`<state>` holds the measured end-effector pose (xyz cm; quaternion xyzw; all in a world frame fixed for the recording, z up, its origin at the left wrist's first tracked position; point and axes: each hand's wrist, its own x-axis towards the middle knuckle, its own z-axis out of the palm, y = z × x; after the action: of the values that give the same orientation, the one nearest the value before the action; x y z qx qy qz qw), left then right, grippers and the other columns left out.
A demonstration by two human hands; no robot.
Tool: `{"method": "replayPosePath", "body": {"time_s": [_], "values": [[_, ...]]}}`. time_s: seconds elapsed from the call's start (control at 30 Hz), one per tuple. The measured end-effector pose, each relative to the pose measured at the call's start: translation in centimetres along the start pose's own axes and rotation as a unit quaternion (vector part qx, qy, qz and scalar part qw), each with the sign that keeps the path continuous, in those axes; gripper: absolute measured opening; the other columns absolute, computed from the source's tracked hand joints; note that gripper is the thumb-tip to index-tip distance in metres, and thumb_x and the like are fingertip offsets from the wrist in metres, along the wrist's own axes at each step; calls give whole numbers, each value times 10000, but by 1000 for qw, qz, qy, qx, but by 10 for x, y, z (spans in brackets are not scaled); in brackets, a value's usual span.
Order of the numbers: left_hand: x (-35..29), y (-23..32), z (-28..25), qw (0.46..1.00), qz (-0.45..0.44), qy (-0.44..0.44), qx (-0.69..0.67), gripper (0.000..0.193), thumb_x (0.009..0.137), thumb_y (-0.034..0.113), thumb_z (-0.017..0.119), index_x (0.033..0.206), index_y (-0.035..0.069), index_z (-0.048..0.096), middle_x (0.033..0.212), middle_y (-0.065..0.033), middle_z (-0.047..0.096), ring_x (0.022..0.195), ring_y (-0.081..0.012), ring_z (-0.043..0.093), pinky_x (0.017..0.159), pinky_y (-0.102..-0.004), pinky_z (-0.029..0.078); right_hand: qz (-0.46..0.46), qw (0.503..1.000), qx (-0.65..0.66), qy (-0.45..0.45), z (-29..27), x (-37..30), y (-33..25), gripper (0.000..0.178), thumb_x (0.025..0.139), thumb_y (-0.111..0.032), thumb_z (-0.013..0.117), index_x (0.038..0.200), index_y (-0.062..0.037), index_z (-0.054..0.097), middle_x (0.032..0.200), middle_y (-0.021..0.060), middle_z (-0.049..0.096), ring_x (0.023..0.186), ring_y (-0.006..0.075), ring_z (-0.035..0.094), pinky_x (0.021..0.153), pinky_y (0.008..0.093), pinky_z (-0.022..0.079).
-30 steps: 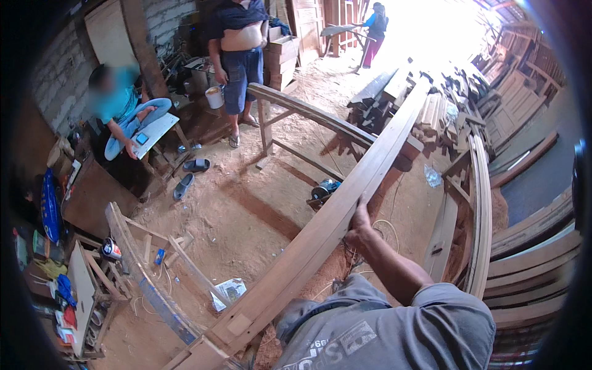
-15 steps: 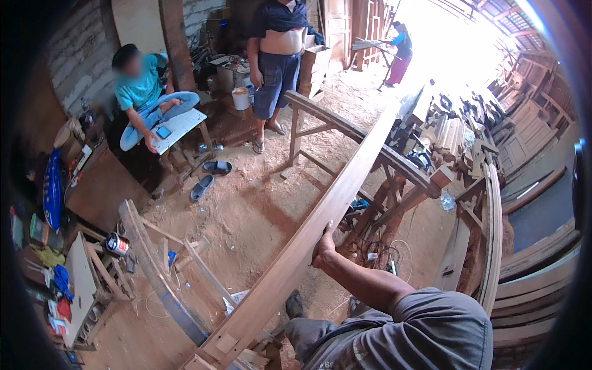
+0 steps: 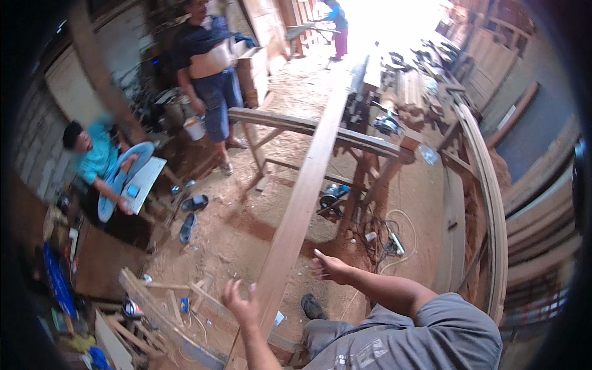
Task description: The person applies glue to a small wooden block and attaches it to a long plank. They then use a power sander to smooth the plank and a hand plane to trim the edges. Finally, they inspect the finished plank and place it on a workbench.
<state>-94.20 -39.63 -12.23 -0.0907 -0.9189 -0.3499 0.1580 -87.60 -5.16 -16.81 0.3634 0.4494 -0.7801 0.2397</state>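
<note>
A long, smooth wooden plank slants away from me, its far part lying across a wooden trestle. My left hand is raised at the plank's left edge near my body, fingers spread and holding nothing. Whether it touches the wood I cannot tell. To the right of the plank, my right hand hovers apart from it with the thumb and fingers stretched out. That hand is empty too.
A second trestle stands at lower left. Blue power tools, cables and a power strip lie right of the plank. Sandals rest on the dusty floor. One person sits at left; another stands beyond.
My right hand has let go of the plank's edge and opened. My left hand has come into view beside the plank. My view has shifted, so the surroundings appear farther left.
</note>
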Motion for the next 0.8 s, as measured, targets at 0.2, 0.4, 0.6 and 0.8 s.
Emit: {"method": "replayPosePath", "body": {"time_s": [0.2,0.4,0.6,0.8], "values": [[26,135,79,958,152,-194,-147,221,835,214,858,954,99,711,1029,-94,704,1058,-322,645,954,-457,475,-45,952,118,277,-168,-157,108,539,1059,-536,553,1299,-55,594,1292,155,687,1096,255,690,919,404,552],[-11,226,117,876,227,-331,-266,96,886,151,809,898,69,760,924,-96,755,930,-290,697,878,-413,515,-95,784,325,520,-246,-294,254,375,1082,-446,529,1074,-83,624,953,55,718,806,188,701,726,380,571],[-101,342,170,780,304,-456,-302,84,958,103,735,950,23,757,932,-132,755,893,-294,717,809,-390,562,-155,731,290,598,-274,-351,347,300,1059,-366,617,1055,-73,680,929,50,731,759,139,690,657,322,559],[-242,461,207,686,281,-584,-331,154,1074,82,560,1003,-23,647,891,-135,662,816,-204,644,769,-315,518,-189,700,161,670,-284,-407,405,331,1042,-306,670,1016,22,706,870,72,743,756,124,677,693,307,547]]}}
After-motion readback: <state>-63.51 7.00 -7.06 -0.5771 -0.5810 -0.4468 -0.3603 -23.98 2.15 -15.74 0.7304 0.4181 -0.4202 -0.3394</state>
